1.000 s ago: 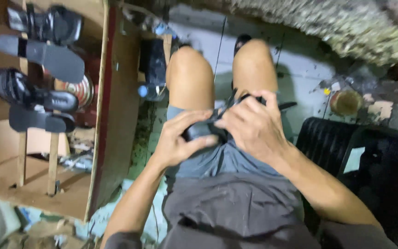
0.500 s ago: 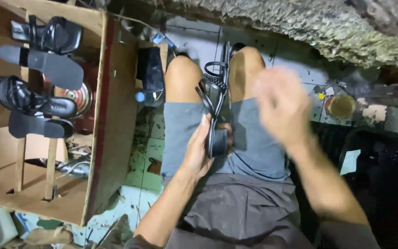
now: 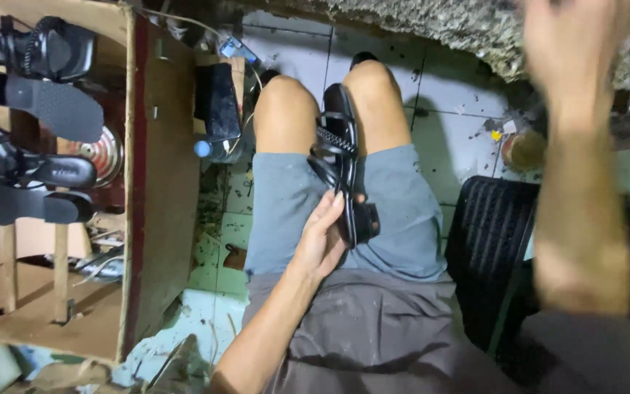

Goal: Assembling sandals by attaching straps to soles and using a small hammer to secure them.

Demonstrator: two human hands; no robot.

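A black strappy sandal (image 3: pixel 340 157) lies along my lap between my knees, sole edge turned up. My left hand (image 3: pixel 322 237) grips it near the heel, fingers wrapped around the sole. My right hand (image 3: pixel 574 51) is raised high at the upper right, blurred, away from the sandal, and holds nothing that I can see.
A wooden rack (image 3: pixel 129 182) at the left holds several black sandals (image 3: pixel 34 171) on pegs. A black box (image 3: pixel 216 102) and a blue-capped bottle (image 3: pixel 204 148) stand by my left knee. A black ribbed container (image 3: pixel 490 241) sits at my right. A round tin (image 3: pixel 523 149) rests on the tiled floor.
My right hand has let go of the sandal and risen to the upper right. The left hand has turned the sandal lengthwise along my lap.
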